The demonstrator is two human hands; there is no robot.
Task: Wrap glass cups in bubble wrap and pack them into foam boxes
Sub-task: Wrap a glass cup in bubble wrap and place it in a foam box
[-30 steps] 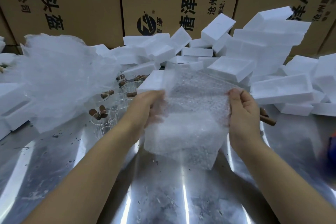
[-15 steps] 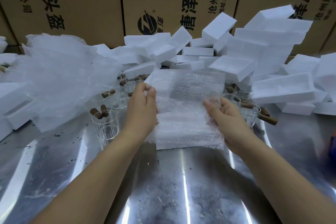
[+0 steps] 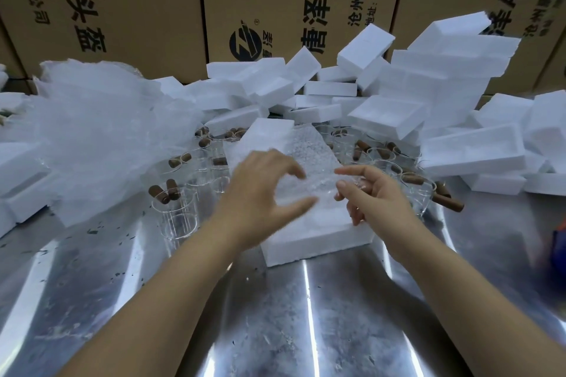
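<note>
Wrap lies lengthwise on box toward worktop's far edge, between left hand and right hand, both slack-fingered, empty.

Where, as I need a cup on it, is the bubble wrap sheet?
Head view, centre: the bubble wrap sheet lies atop a foam box, beneath the left hand and right hand.

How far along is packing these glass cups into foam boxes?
Barely started. Done: a clear bubble wrap sheet lies over a white foam box on the shiny metal table. In hand: nothing gripped; the left hand and right hand are open above the sheet. Left: the clear glass cups behind stand unwrapped, and the piled white foam boxes look empty.
</note>
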